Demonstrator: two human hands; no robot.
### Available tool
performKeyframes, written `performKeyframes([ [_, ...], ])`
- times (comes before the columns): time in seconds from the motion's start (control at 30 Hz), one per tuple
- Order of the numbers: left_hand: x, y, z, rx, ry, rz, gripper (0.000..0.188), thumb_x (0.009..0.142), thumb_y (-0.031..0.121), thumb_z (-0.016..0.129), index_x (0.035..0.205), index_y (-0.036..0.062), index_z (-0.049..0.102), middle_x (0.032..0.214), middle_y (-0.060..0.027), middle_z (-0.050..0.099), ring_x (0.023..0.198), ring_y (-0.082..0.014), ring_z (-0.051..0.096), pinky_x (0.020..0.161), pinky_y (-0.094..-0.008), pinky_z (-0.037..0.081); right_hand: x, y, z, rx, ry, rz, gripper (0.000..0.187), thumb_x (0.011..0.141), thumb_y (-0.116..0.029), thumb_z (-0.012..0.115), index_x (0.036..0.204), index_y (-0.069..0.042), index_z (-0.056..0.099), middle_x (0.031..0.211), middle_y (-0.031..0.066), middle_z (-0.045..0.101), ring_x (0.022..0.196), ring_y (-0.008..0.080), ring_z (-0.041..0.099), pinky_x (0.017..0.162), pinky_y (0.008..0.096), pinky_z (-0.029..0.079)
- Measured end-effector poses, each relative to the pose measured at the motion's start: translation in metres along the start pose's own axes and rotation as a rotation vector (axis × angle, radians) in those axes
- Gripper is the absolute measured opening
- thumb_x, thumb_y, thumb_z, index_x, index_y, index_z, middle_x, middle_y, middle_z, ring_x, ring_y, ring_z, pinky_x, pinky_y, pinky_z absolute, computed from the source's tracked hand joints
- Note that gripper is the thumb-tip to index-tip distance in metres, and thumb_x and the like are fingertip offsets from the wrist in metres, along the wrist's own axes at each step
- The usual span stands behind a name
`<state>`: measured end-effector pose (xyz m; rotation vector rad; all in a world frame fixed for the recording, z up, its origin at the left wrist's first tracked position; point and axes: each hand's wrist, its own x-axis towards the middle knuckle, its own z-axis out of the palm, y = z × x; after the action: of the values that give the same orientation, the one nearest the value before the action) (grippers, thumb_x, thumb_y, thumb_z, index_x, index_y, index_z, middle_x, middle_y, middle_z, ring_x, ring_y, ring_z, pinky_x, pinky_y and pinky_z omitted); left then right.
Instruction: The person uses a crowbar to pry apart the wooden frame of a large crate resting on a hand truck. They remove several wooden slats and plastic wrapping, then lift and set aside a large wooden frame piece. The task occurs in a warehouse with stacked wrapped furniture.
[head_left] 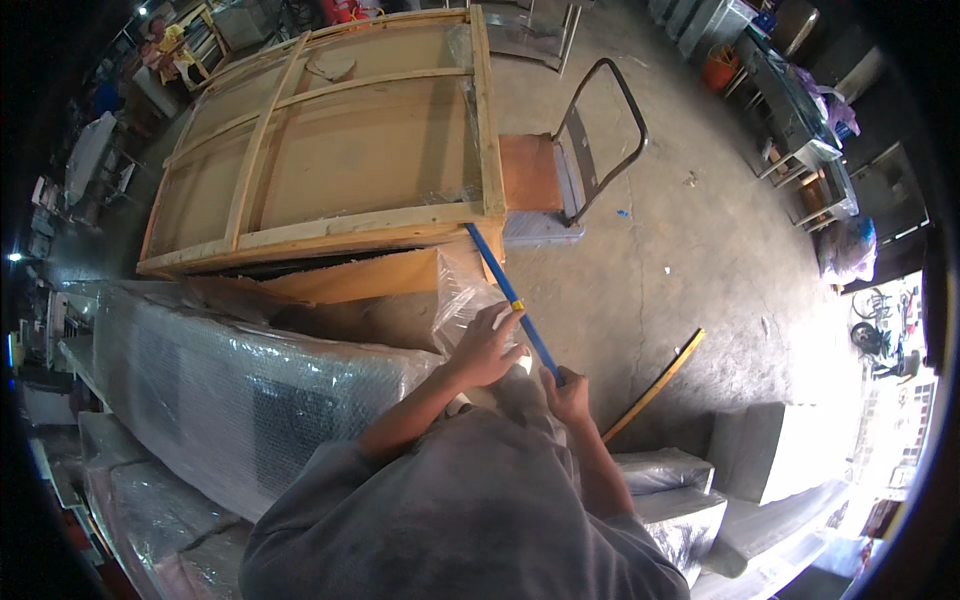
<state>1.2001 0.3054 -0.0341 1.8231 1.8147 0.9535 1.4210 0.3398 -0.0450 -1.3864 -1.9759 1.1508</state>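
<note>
A long, narrow blue bar with a yellow band partway along it slants down from the near right corner of the wooden crate. My right hand is closed round its lower end. Beside the yellow band, my left hand has its fingertips at the bar and its thumb apart; whether they press on it I cannot tell. The bar's upper tip meets the crate's bottom rail. Clear plastic film hangs by a torn brown panel below that rail, next to my left hand.
Bubble-wrapped goods stand close on my left. A platform trolley with a raised handle is beyond the crate's right side. A yellow strip slants over the concrete floor. White blocks and wrapped packages lie at right; a person is far left.
</note>
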Motion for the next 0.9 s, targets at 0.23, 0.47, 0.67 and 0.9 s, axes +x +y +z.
performKeyframes([
  [0.23, 0.017, -0.004, 0.028, 0.281, -0.177, 0.057, 0.063, 0.085, 0.017, 0.067, 0.145, 0.0137, 0.049, 0.163, -0.0246, 0.018, 0.151, -0.0469, 0.014, 0.119, -0.0616, 0.018, 0.011, 0.059, 0.029, -0.058, -0.111, 0.04, 0.045, 0.095, -0.038, 0.064, 0.076, 0.002, 0.062, 0.057, 0.023, 0.055, 0.048, 0.0347, 0.051, 0.05, 0.042, 0.044],
  [0.47, 0.077, -0.021, -0.005, 0.247, 0.013, 0.437, 0.014, 0.084, 0.019, 0.069, 0.084, 0.0066, 0.062, 0.087, -0.011, 0.063, 0.097, -0.0301, 0.062, 0.102, -0.0467, 0.044, -0.01, -0.065, -0.051, 0.043, -0.101, 0.003, 0.041, 0.097, -0.034, 0.064, 0.082, 0.004, 0.065, 0.055, 0.0156, 0.053, 0.051, 0.0149, 0.052, 0.051, 0.0391, 0.043],
  [0.67, 0.072, 0.004, -0.02, 0.063, 0.059, 0.457, 0.022, 0.084, 0.02, 0.067, 0.066, 0.0101, 0.058, 0.06, -0.0075, 0.057, 0.065, -0.0287, 0.061, 0.066, -0.0413, 0.048, -0.036, -0.13, -0.116, -0.129, -0.213, 0.182, 0.029, 0.092, -0.025, 0.068, 0.088, 0.004, 0.071, 0.067, 0.0232, 0.065, 0.058, 0.0269, 0.065, 0.058, 0.0421, 0.049],
  [0.9, 0.038, -0.055, -0.049, 0.097, 0.067, 0.367, 0.017, 0.076, 0.018, 0.067, 0.065, 0.0101, 0.057, 0.06, -0.0095, 0.059, 0.061, -0.0327, 0.063, 0.065, -0.0452, 0.051, -0.019, -0.121, -0.06, -0.049, -0.248, -0.013, 0.034, 0.094, -0.025, 0.067, 0.08, 0.005, 0.066, 0.056, 0.0153, 0.056, 0.051, 0.0156, 0.052, 0.052, 0.0365, 0.044],
])
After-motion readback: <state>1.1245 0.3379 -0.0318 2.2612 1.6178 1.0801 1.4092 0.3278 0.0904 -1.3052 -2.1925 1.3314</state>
